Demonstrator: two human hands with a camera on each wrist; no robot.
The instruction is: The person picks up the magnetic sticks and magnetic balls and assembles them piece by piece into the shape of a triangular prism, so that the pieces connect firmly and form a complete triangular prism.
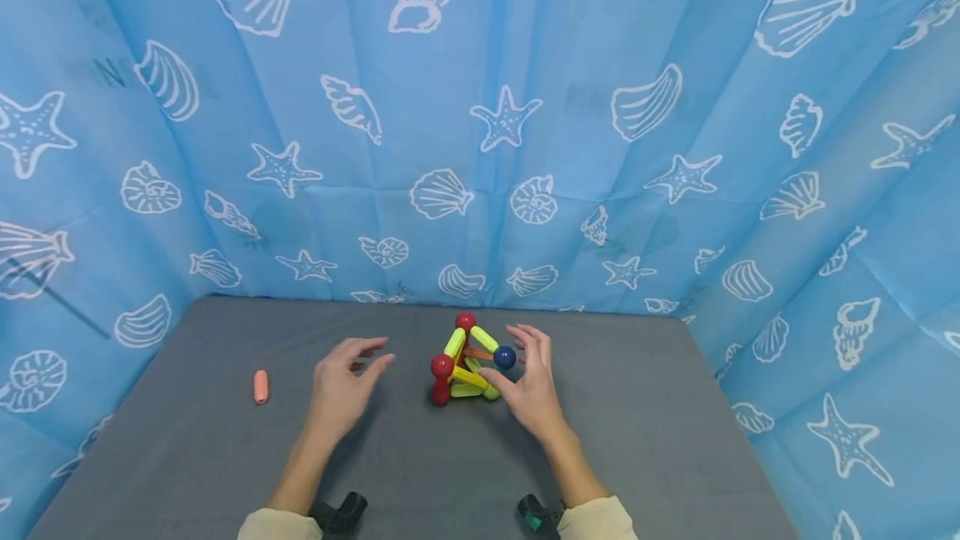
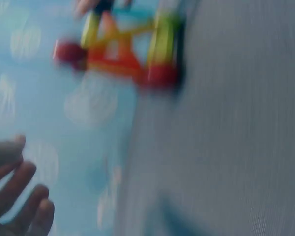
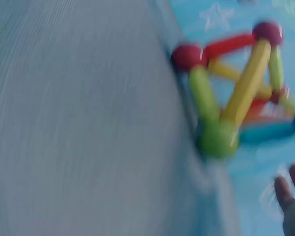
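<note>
A frame of magnetic rods and balls stands on the grey table, with a yellow rod (image 1: 468, 377), red balls (image 1: 442, 366), a blue ball (image 1: 504, 357) and a green ball (image 3: 219, 139). My right hand (image 1: 536, 390) is at its right side, thumb and fingers spread around the blue ball. They look apart from it, though contact is hard to judge. To the left of the frame, my left hand (image 1: 341, 382) hovers with loosely bent fingers and holds nothing. The left wrist view is blurred and shows that hand's fingers (image 2: 19, 196) away from the frame.
A short peach-coloured rod (image 1: 261, 387) lies on the table (image 1: 420, 482) left of my left hand. Behind the table and along its sides hangs a blue curtain (image 1: 480, 248) printed with white shells and starfish. Black camera mounts (image 1: 341, 513) sit at both wrists.
</note>
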